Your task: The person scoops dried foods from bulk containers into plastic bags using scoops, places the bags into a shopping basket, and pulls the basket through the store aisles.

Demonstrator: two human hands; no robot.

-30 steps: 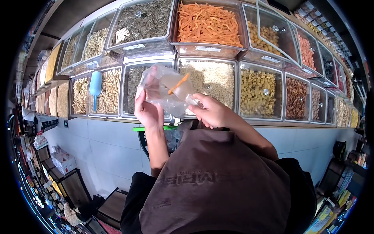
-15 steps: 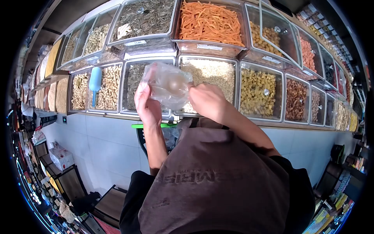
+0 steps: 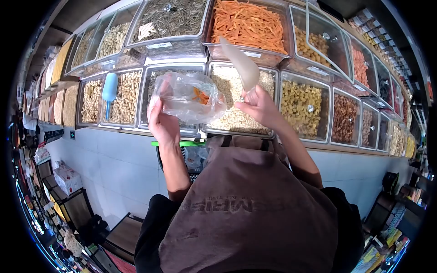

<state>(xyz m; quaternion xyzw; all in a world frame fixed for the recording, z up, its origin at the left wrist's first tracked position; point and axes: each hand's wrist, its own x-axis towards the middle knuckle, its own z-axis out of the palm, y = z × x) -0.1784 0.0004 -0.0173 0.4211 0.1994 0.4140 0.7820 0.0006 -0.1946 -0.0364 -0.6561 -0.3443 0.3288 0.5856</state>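
Note:
My left hand (image 3: pixel 165 126) is closed on the left side of a clear plastic bag (image 3: pixel 175 100). A few orange strips (image 3: pixel 200 96) show inside the bag. In my right hand (image 3: pixel 261 109) is the handle of a pale translucent scoop (image 3: pixel 241 63), its blade tilted up and away toward the back row. The scoop's tip reaches near the front of a bin of orange strips (image 3: pixel 248 22). Below both hands lies a bin of pale flakes (image 3: pixel 230 118). Part of a bin of dark seeds (image 3: pixel 150 82) is covered by the bag.
A blue scoop (image 3: pixel 109 88) rests over the peanut bins (image 3: pixel 126 107) at left. Yellow dried pieces (image 3: pixel 300 109) and brown nuts (image 3: pixel 344 118) fill bins at right. Dark striped seeds (image 3: pixel 173 20) sit in the back row. A green-rimmed basket (image 3: pixel 191 157) is below the counter edge.
My right hand has moved right and the scoop has swung out of the bag, pointing upward. Orange strips now show in the bag. My left hand shifted slightly left and down with the bag.

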